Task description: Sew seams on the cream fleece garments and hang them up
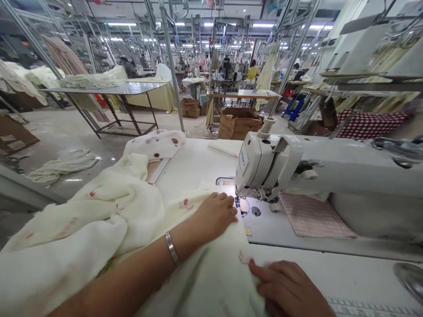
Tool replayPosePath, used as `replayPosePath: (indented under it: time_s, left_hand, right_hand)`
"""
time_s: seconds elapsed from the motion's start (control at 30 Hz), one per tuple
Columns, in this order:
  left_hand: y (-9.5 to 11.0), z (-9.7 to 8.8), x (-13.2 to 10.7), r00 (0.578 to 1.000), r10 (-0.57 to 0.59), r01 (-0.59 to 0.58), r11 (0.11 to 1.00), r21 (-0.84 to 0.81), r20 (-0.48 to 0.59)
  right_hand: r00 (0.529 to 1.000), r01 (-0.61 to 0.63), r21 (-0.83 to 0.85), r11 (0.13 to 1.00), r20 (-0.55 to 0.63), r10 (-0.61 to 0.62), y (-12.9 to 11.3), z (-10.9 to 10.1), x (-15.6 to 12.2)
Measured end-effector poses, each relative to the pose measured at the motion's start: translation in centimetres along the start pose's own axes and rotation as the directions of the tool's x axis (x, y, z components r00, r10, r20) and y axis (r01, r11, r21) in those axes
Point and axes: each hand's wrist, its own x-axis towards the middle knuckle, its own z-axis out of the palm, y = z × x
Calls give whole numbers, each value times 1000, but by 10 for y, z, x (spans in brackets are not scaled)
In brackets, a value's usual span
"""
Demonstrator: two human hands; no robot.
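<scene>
A cream printed fabric [211, 273] runs over the table to the needle area of a white sewing machine [257, 167]. My left hand [216, 215], with a silver bangle on its wrist, presses on the fabric just left of the presser foot, fingers bent and close together. Lower right, my right hand [287, 281] holds the fabric's right edge between thumb and finger; its other fingers are curled and partly hidden. More of the cream fabric [132, 207] lies bunched to the left.
Pink checked cloth [317, 215] lies under the machine arm. A ruler scale [370, 306] runs along the table's front right. Beyond stand a cardboard box [236, 123], a metal-legged table [132, 89] stacked with cloth, and thread cones [363, 48] at upper right.
</scene>
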Motion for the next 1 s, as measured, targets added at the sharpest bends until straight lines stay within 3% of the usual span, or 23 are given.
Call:
replayPosePath:
  time_s: [0.07, 0.13, 0.27, 0.33, 0.47, 0.6, 0.67, 0.87, 1.0]
  left_hand:
    - [21, -11, -6, 997, -77, 78, 996, -50, 17]
    - [53, -15, -19, 988, -147, 139, 980, -146, -46]
    - [104, 5, -46, 899, -194, 151, 979, -138, -393]
    - [109, 19, -56, 881, -182, 148, 983, -112, -436]
    - [96, 35, -70, 952, 20, -18, 1000, 9, -307]
    - [82, 41, -74, 931, 136, -106, 989, 105, -340]
    - [75, 39, -71, 929, 160, -126, 985, 122, -335]
    - [35, 19, -50, 983, 122, -127, 991, -33, -136]
    - [3, 16, -31, 975, 167, -174, 984, -37, -148]
  right_hand:
    - [999, -31, 45, 999, -29, 33, -1, -2, 6]
    - [996, -30, 102, 994, -83, 39, -4, -4, 10]
    - [971, -28, 247, 969, -223, 85, -8, -11, 15]
    - [973, 3, 241, 970, -226, 54, -10, -13, 17]
    - [994, 55, 155, 986, -106, -39, -10, -12, 14]
    - [982, 173, 18, 985, -78, -171, -4, -15, 15]
    - [973, 222, -34, 975, -58, -223, 2, -16, 18]
    - [979, 188, -44, 981, -67, -191, 28, -5, 38]
    - [989, 138, -75, 988, -34, -141, 49, 4, 58]
